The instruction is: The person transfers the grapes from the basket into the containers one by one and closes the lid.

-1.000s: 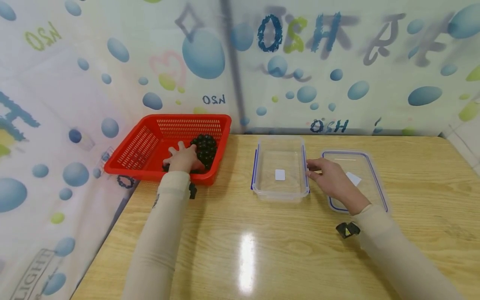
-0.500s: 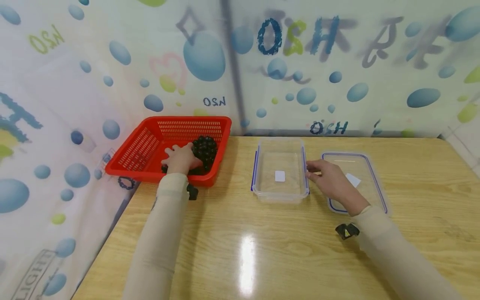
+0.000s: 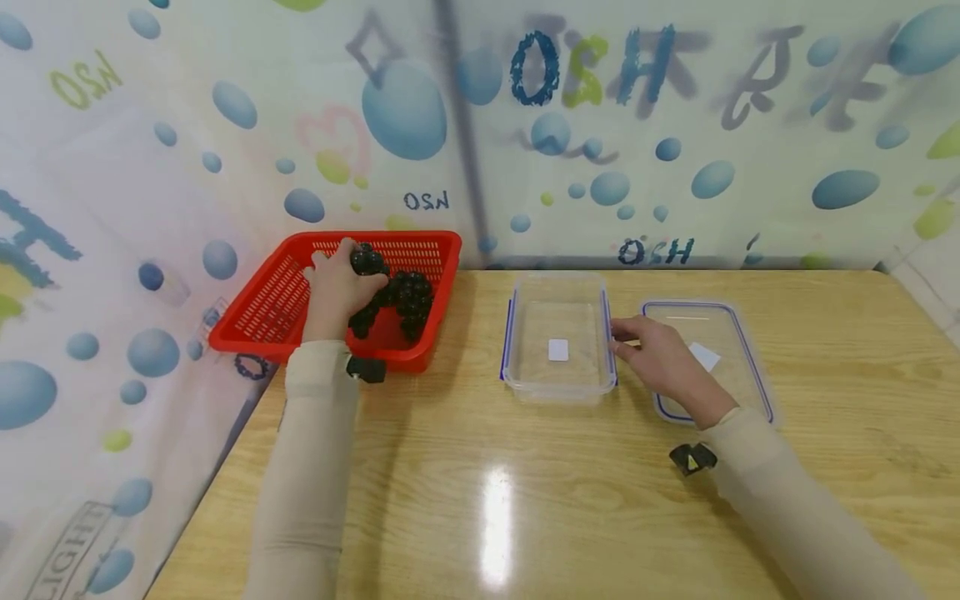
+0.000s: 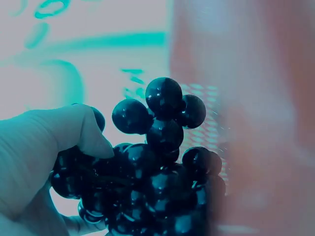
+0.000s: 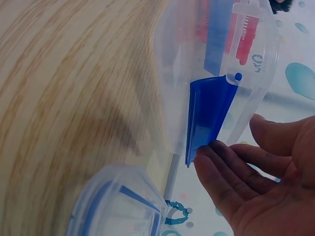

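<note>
Though aslant, “LIGHT” [image 3: 63, 550] on backdrop [image 3: 637, 225], left hand [image 3: 336, 292] round dark grapes [image 3: 367, 260], right hand [image 3: 662, 357] loose against box [image 3: 558, 321].

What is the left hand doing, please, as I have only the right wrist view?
Observer: The left hand holds dark grapes at the red basket.
Operator: Thank you; are those all the grapes?
Observer: More grapes show by the basket's right-hand side; I cannot tell whether they join the held ones.
Operator: Does the clear container carry any marking, please?
Observer: From above, a white square shows within its outline.
</note>
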Tool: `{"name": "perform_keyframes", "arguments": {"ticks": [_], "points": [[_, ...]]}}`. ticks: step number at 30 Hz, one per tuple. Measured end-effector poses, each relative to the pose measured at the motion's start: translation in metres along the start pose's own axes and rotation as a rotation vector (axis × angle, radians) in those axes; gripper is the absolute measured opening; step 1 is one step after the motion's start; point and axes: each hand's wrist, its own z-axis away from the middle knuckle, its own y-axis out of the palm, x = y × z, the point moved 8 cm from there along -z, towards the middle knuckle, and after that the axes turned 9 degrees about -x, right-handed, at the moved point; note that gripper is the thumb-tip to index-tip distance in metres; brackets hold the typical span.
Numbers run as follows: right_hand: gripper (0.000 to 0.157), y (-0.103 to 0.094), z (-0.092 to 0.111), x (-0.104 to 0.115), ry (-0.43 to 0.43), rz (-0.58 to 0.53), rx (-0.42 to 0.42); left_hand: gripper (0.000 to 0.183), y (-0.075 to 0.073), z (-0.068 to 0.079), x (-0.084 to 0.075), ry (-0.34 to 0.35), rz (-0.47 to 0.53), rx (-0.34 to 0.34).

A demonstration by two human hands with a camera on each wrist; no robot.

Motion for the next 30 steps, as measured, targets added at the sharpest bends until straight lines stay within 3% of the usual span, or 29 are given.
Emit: {"name": "perform_keyframes", "arguments": {"ticks": [7,14,20,30], "points": [[0.043,-0.004,-0.001,0.004,-0.009,0.013,-0.011,0.051,-0.026,0.014,-0.056,0.124,0.096,-0.068],[0.043,-0.006,-0.002,0.006,-0.014,0.017,-0.014,0.052,-0.026,0.031,-0.107,0.224,0.144,-0.061],[0.043,-0.008,-0.003,0.007,-0.025,0.025,-0.031,0.050,-0.005,0.044,-0.151,0.334,0.136,-0.030],[0.043,0.001,-0.001,0.001,0.003,0.037,-0.019,0.052,0.063,0.074,-0.207,0.526,0.064,0.088]]}}
